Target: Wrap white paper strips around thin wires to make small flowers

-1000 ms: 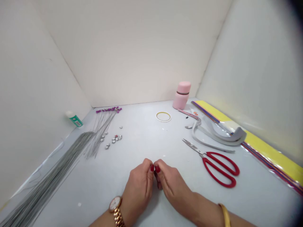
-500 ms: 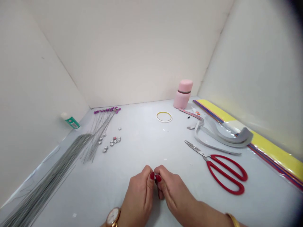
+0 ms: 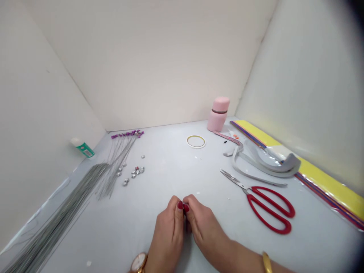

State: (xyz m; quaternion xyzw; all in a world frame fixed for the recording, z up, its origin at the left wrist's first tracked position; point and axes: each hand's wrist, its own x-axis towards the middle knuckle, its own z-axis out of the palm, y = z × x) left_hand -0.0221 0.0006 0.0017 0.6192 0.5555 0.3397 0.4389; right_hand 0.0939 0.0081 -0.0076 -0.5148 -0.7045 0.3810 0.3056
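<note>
My left hand (image 3: 170, 231) and my right hand (image 3: 205, 226) meet low in the middle of the view, thumbs and fingertips pressed together. Whatever they pinch is tiny and almost wholly covered by the fingers, so I cannot name it. To the left lie several small silver folded-looking pieces (image 3: 137, 171), one with a red spot. Red-handled scissors (image 3: 270, 209) rest on the table to the right of my right hand, blades slightly apart. Beyond them are curled grey-white strips (image 3: 261, 176).
A bundle of grey wires (image 3: 65, 204) runs along the left, beside purple-tipped wire stems (image 3: 127, 134). A green glue bottle (image 3: 85, 149) is by the left wall. At the back are a tape ring (image 3: 196, 147) and a pink flask (image 3: 218, 117); coloured sheets (image 3: 321, 180) line the right.
Both hands have shifted slightly up and left in the view, still pressed together. The speck of light material between the thumbs shows less now. The table items stay put.
</note>
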